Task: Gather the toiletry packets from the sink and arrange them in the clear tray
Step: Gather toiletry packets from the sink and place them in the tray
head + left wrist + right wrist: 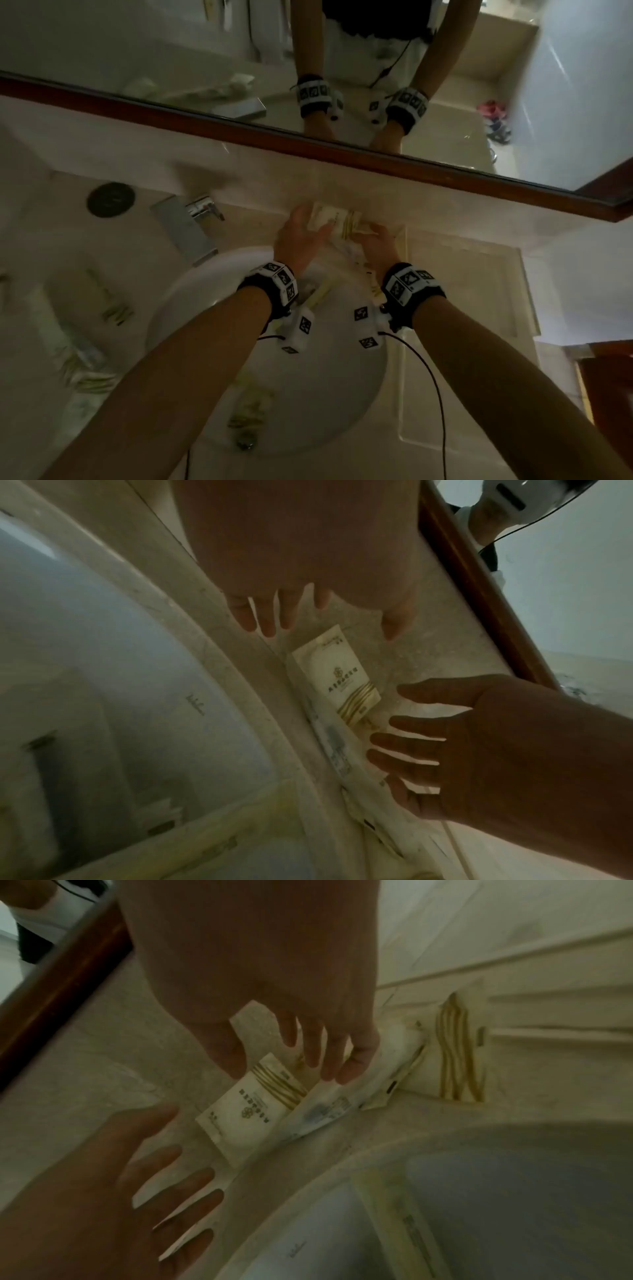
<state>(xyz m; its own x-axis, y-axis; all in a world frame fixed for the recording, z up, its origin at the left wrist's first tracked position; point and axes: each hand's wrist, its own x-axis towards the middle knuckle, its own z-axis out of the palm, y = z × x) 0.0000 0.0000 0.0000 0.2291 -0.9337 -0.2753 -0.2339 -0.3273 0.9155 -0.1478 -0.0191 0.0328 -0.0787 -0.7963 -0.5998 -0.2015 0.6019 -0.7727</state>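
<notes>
Behind the white sink (212, 291), a small white packet with gold stripes (325, 217) lies on the counter beside a long flat packet (342, 1093). My left hand (308, 222) hovers at their left end with straight, spread fingers (267, 620), holding nothing. My right hand (373, 233) is at the right end, and its straight fingertips (329, 1066) touch the long packet. Another gold-striped packet (452, 1053) lies by the corner of the clear tray (462, 325). More packets lie in the basin (250, 411).
A chrome faucet (186, 226) and a round black disc (110, 199) stand left of the hands. Several packets (109, 301) lie on the left counter. A wood-framed mirror (342, 150) runs along the back. Cables hang from both wrist cameras.
</notes>
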